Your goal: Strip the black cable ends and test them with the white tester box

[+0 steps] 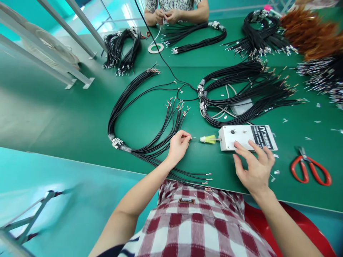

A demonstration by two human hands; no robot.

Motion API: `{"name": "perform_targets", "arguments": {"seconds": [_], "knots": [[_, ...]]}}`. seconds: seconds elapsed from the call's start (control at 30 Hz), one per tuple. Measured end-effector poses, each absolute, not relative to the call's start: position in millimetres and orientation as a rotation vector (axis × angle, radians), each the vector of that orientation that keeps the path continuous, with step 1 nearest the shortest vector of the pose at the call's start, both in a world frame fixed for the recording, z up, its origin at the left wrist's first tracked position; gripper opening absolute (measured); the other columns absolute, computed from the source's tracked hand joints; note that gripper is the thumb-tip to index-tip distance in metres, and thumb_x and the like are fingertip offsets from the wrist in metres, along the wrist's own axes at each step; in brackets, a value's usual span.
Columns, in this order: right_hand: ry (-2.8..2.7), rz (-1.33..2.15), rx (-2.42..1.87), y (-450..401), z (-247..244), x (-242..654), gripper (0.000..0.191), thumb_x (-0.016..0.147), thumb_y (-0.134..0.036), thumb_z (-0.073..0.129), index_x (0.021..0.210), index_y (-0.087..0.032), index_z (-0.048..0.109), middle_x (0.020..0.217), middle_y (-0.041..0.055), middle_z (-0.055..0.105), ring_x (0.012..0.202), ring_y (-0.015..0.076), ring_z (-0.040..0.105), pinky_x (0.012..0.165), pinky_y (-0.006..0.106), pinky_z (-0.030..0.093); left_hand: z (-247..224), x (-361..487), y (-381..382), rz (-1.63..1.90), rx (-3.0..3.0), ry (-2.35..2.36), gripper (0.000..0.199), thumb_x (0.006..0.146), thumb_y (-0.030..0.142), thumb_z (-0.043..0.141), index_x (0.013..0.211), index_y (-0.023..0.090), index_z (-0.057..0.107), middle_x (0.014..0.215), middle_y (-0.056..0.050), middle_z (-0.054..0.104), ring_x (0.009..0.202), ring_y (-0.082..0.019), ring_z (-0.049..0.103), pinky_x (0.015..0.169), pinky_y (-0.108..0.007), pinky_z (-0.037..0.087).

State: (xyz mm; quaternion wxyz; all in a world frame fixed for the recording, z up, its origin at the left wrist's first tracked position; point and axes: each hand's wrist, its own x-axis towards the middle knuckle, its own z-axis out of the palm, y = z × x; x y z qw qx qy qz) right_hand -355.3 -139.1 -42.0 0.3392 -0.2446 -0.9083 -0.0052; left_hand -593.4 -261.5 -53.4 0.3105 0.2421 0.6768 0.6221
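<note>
My left hand (179,145) is closed in a pinch on a black cable, whose thin stripped end points right. That end is a short gap away from the yellow-green tip (209,139) of a small white machine box (235,132). With fingers spread, my right hand (255,166) rests its fingertips on the front part of the box. The box has a black knob, a small switch and a dark label. A bundle of black cables (110,117), tied with silvery bands, curves from the left and passes under my left forearm; several stripped ends lie near the table edge.
Red-handled pliers (311,169) lie at the right. More black cable bundles (238,78) spread behind the box, near a roll of white tape (155,48). Across the green table (88,142), another person's hands (168,16) hold a thin strip. Orange-brown strands (312,32) are heaped at far right.
</note>
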Motion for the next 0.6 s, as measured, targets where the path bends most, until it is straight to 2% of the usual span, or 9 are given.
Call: {"name": "perform_targets", "arguments": {"seconds": [0.13, 0.2, 0.27, 0.33, 0.4, 0.47, 0.5, 0.53, 0.6], "knots": [[-2.412, 0.173, -0.524, -157, -39, -355, 0.024, 0.085, -0.014, 0.068, 0.105, -0.025, 0.062, 0.118, 0.0054, 0.075, 0.118, 0.0276, 0.065, 0.108, 0.052, 0.039, -33, -643, -265, 1.822, 0.691, 1.851, 0.023, 0.081, 0.036, 0.072, 0.080, 0.016, 0.060, 0.065, 0.002, 0.062, 0.056, -0.009, 0.060, 0.055, -0.022, 0.045], [-2.450, 0.301, -0.458, -165, -42, -354, 0.024, 0.086, -0.012, 0.066, 0.107, -0.024, 0.062, 0.120, 0.0064, 0.074, 0.114, 0.0254, 0.067, 0.104, 0.048, 0.044, -17, -684, -269, 2.053, 0.577, 2.119, 0.023, 0.083, 0.035, 0.072, 0.083, 0.016, 0.059, 0.067, 0.004, 0.060, 0.054, -0.006, 0.054, 0.055, -0.021, 0.041], [-2.465, 0.421, -0.445, -169, -46, -352, 0.023, 0.088, -0.013, 0.064, 0.108, -0.023, 0.062, 0.122, 0.0081, 0.073, 0.113, 0.0246, 0.068, 0.098, 0.044, 0.049, -2, -714, -273, 2.128, 0.486, 2.201, 0.020, 0.096, 0.035, 0.057, 0.101, 0.016, 0.056, 0.074, 0.006, 0.059, 0.051, -0.003, 0.049, 0.054, -0.020, 0.035], [-2.456, 0.509, -0.490, -170, -50, -352, 0.021, 0.090, -0.015, 0.062, 0.109, -0.023, 0.064, 0.122, 0.0091, 0.072, 0.110, 0.0245, 0.069, 0.093, 0.043, 0.052, 7, -712, -279, 2.158, 0.584, 2.300, 0.025, 0.096, 0.033, 0.059, 0.115, 0.017, 0.054, 0.093, 0.003, 0.061, 0.070, -0.006, 0.058, 0.065, -0.023, 0.040], [-2.439, 0.566, -0.559, -171, -53, -353, 0.019, 0.091, -0.018, 0.060, 0.109, -0.023, 0.065, 0.120, 0.0090, 0.073, 0.106, 0.0243, 0.070, 0.090, 0.042, 0.053, 4, -678, -284, 1.880, 1.184, 2.494, 0.021, 0.097, 0.025, 0.056, 0.117, 0.018, 0.056, 0.108, -0.004, 0.061, 0.092, -0.013, 0.058, 0.079, -0.028, 0.044], [-2.431, 0.610, -0.598, -173, -55, -357, 0.017, 0.092, -0.019, 0.059, 0.107, -0.023, 0.067, 0.114, 0.0081, 0.075, 0.102, 0.0238, 0.071, 0.087, 0.041, 0.054, -8, -625, -288, 1.576, 1.461, 2.307, 0.004, 0.092, 0.023, 0.063, 0.092, 0.021, 0.066, 0.089, -0.001, 0.065, 0.081, -0.014, 0.060, 0.074, -0.027, 0.047], [-2.434, 0.637, -0.603, -174, -55, -359, 0.016, 0.093, -0.020, 0.059, 0.106, -0.023, 0.067, 0.110, 0.0075, 0.076, 0.099, 0.0233, 0.071, 0.085, 0.041, 0.054, -17, -599, -288, 1.403, 1.575, 2.182, 0.003, 0.088, 0.022, 0.067, 0.086, 0.021, 0.067, 0.084, -0.001, 0.066, 0.078, -0.016, 0.061, 0.073, -0.028, 0.049], [-2.438, 0.671, -0.601, -175, -54, -361, 0.016, 0.093, -0.019, 0.058, 0.105, -0.023, 0.068, 0.107, 0.0068, 0.076, 0.097, 0.0229, 0.071, 0.084, 0.040, 0.054, -25, -576, -288, 1.140, 1.687, 2.065, 0.002, 0.089, 0.020, 0.065, 0.088, 0.021, 0.067, 0.086, -0.003, 0.066, 0.082, -0.018, 0.061, 0.076, -0.031, 0.049], [-2.438, 0.756, -0.589, -178, -53, -364, 0.018, 0.094, -0.017, 0.055, 0.105, -0.024, 0.068, 0.104, 0.0056, 0.076, 0.096, 0.0219, 0.071, 0.084, 0.040, 0.054, -39, -547, -287, 0.859, 1.712, 2.039, 0.004, 0.090, 0.019, 0.061, 0.091, 0.019, 0.065, 0.093, -0.008, 0.066, 0.089, -0.023, 0.060, 0.079, -0.036, 0.049]]}}
